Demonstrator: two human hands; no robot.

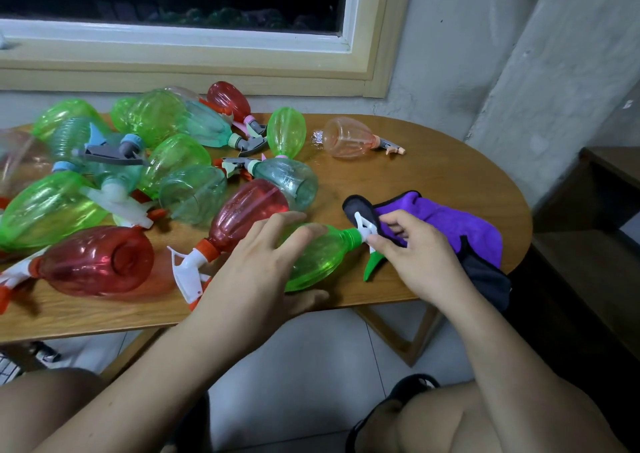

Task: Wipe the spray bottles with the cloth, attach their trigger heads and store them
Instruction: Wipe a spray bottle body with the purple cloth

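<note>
Holding the bottle (322, 255) flat on the worktop (433, 175), neck pointing right, with left hand (252, 269) fingers wrapped over its body; pinching the trigger head (362, 227) at that neck with right hand (415, 258) fingers.

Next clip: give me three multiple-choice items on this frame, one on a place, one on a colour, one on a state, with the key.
1. Where is the cloth? A: on the table's right end. B: on the window sill. C: on the floor.
2. What colour is the bottle that the left hand holds? A: red. B: green. C: peach.
3. How is the peach bottle placed? A: upright. B: on its side. C: in a box.
Key: 1 A, the cloth lies at the table's right end. 2 B, the left hand's fingers lie over the green bottle. 3 B, the peach bottle rests lengthwise on the table.
</note>
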